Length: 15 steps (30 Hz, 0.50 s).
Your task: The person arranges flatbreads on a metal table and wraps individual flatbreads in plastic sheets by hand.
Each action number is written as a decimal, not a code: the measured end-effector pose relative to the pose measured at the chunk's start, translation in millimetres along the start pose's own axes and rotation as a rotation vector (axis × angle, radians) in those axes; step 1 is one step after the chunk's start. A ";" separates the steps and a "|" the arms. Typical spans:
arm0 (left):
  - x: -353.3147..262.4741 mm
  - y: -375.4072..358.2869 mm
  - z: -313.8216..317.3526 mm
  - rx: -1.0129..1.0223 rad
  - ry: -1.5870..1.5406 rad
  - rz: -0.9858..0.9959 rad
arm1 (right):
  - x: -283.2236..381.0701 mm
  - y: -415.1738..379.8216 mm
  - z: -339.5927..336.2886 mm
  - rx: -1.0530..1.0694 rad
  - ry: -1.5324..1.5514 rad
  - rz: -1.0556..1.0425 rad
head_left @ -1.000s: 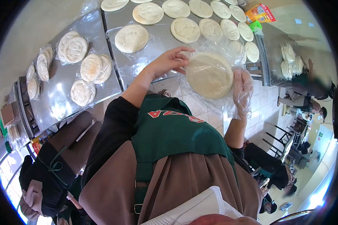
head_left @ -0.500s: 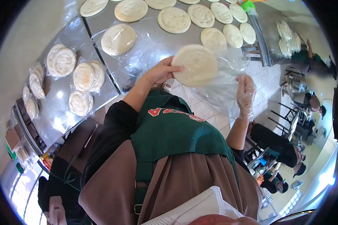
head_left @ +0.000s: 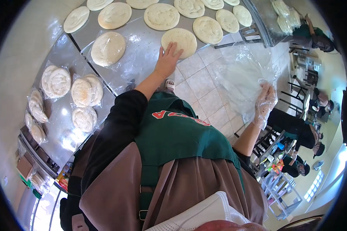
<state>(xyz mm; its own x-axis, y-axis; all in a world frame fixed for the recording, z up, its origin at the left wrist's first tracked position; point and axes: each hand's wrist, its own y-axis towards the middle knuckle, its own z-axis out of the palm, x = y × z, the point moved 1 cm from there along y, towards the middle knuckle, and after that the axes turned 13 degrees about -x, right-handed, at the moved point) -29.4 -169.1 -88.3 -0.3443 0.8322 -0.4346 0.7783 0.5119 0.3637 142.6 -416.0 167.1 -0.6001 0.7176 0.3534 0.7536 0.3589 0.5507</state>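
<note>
My left hand [head_left: 169, 59] is bare and lies with spread fingers on the near rim of a round, pale flatbread [head_left: 180, 41] at the metal table's edge. To the right, over the floor, my right hand [head_left: 265, 102] wears a clear plastic glove. Its fingers are closed on a clear plastic bag [head_left: 239, 79] that hangs loosely, with no bread visible inside. Another flatbread [head_left: 108, 49] lies left of my left hand. Several more unwrapped rounds, such as this flatbread [head_left: 162, 16], sit in rows beyond it.
On the left metal table [head_left: 67, 123], bagged flatbreads [head_left: 56, 81] lie in small groups. More bagged breads [head_left: 285, 16] rest on a surface at the upper right. A tiled floor [head_left: 200, 82] shows below. People [head_left: 297, 125] stand by tables at the right.
The flatbread my left hand held at the bag's mouth now lies on the table under that hand. My right hand has moved right with the bag. The camera view has shifted slightly.
</note>
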 end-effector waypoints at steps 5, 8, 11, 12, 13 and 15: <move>-5.3 17.1 -9.5 0.014 0.060 -0.026 | 6.9 -5.3 -0.8 -0.013 -0.002 -0.049; 10.6 20.7 -44.3 -0.127 -0.072 -0.097 | 7.9 -4.8 6.0 0.032 0.053 0.054; 84.1 0.5 -67.1 -0.368 0.182 -0.461 | 17.5 -4.9 20.0 0.033 0.160 0.136; 112.3 -13.2 -78.8 -0.482 0.299 -0.556 | 14.2 -4.9 26.4 0.014 0.215 0.079; 142.0 -25.3 -91.4 -0.530 0.383 -0.638 | 14.3 -4.5 31.4 -0.003 0.269 0.020; 193.2 -45.3 -117.1 -0.538 0.496 -0.788 | 54.0 -0.2 26.4 0.108 0.277 0.136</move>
<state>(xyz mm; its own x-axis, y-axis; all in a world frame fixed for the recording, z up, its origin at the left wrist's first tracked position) -192.6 -6.6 -92.3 -0.9168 0.1584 -0.3667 -0.0479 0.8678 0.4946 117.1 -361.6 166.1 -0.5311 0.5792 0.6184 0.8470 0.3432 0.4060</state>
